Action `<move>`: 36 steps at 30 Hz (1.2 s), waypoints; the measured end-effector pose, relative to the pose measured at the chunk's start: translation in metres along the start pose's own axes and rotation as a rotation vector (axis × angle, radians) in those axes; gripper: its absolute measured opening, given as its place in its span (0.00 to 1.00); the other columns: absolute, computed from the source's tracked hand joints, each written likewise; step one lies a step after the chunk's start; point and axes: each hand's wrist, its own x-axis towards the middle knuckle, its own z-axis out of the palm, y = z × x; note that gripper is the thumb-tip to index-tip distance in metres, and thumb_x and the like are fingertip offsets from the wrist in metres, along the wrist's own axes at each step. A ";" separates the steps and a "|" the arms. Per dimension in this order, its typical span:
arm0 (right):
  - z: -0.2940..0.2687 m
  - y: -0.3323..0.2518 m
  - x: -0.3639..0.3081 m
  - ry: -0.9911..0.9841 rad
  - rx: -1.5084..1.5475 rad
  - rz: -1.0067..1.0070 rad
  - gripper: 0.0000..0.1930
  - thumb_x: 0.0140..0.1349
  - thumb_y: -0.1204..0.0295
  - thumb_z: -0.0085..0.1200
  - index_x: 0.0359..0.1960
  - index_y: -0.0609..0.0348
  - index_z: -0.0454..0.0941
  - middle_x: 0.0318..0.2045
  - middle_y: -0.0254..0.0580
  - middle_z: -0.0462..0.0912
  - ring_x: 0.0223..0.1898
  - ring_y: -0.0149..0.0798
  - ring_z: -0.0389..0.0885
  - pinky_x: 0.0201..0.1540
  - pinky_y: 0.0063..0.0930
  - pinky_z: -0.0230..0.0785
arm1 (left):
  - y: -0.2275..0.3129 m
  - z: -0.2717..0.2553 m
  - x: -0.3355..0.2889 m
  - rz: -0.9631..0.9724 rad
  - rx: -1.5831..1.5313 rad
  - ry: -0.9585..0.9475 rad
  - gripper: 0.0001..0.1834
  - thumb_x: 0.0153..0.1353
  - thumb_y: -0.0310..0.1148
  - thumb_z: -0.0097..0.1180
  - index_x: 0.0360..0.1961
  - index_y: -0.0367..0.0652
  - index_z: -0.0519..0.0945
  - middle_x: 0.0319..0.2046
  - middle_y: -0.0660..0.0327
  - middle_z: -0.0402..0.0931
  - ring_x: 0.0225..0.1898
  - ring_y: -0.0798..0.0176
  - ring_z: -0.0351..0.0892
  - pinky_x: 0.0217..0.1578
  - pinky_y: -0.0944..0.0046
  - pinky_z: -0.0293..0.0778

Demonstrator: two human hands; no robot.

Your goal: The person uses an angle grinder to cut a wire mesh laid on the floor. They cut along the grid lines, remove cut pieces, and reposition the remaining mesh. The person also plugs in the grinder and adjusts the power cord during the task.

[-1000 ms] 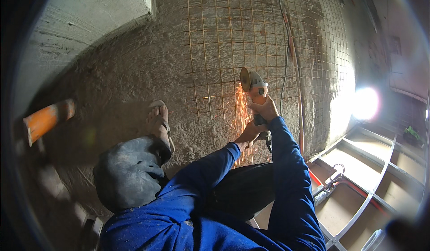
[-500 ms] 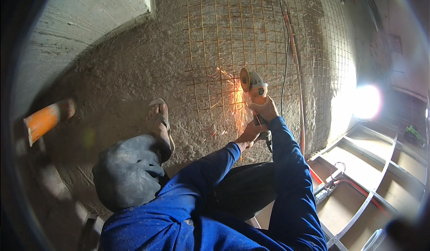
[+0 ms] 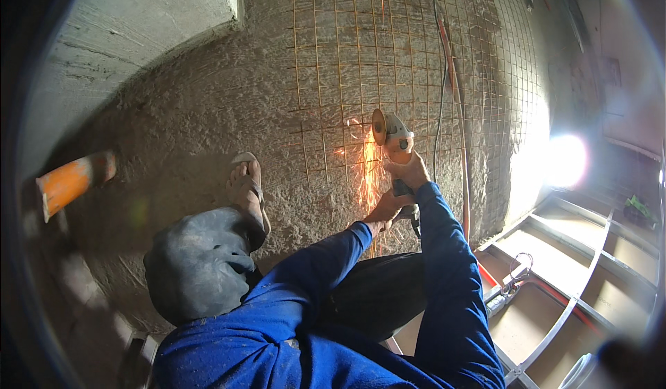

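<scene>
One grinder (image 3: 398, 139) sits at about 2 o'clock from the middle of the view, gripped by two bare hands. The right hand (image 3: 414, 171), at 3 o'clock, is closed around its body just behind the head. The left hand (image 3: 384, 209), at 4 o'clock, is wrapped round the rear part; most of its fingers are hidden.

The grinder carries one round disc (image 3: 379, 126) on its 10 o'clock side. One stream of orange sparks (image 3: 371, 170) pours from it toward 6 o'clock, with a few stray sparks at 9 o'clock of it. Whether the disc touches the one visible wire mesh (image 3: 396, 63), which spreads from 12 to 2 o'clock, cannot be told.

One dark cable (image 3: 442, 104) and one reddish hose (image 3: 464, 167) run over the mesh at 2 o'clock. One sandalled foot (image 3: 244, 193) rests on the rough grey surface (image 3: 187, 115) at 9 o'clock, and farther out that way lies one orange pipe (image 3: 69, 186). One bright lamp (image 3: 566, 161) glares at 3 o'clock, and one metal frame (image 3: 573, 299) stands at 4 o'clock.
</scene>
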 end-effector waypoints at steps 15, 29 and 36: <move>0.001 0.002 -0.001 0.007 0.004 0.023 0.31 0.43 0.61 0.71 0.49 0.63 0.74 0.36 0.40 0.81 0.34 0.32 0.79 0.38 0.29 0.75 | -0.008 -0.010 0.004 0.050 0.105 -0.083 0.15 0.56 0.33 0.64 0.44 0.43 0.76 0.32 0.63 0.79 0.31 0.65 0.82 0.36 0.58 0.83; 0.003 -0.001 0.005 0.011 -0.036 0.147 0.31 0.43 0.59 0.72 0.46 0.66 0.74 0.36 0.42 0.82 0.35 0.32 0.80 0.38 0.29 0.75 | -0.005 -0.010 0.011 0.012 0.034 -0.045 0.16 0.55 0.33 0.65 0.44 0.46 0.76 0.32 0.66 0.78 0.31 0.66 0.80 0.37 0.57 0.82; 0.001 0.000 -0.001 0.034 -0.053 0.049 0.29 0.43 0.62 0.72 0.43 0.66 0.75 0.36 0.42 0.82 0.34 0.32 0.80 0.37 0.29 0.76 | -0.004 -0.004 0.002 0.016 -0.028 -0.051 0.16 0.55 0.34 0.66 0.43 0.46 0.76 0.30 0.65 0.77 0.29 0.67 0.79 0.36 0.58 0.81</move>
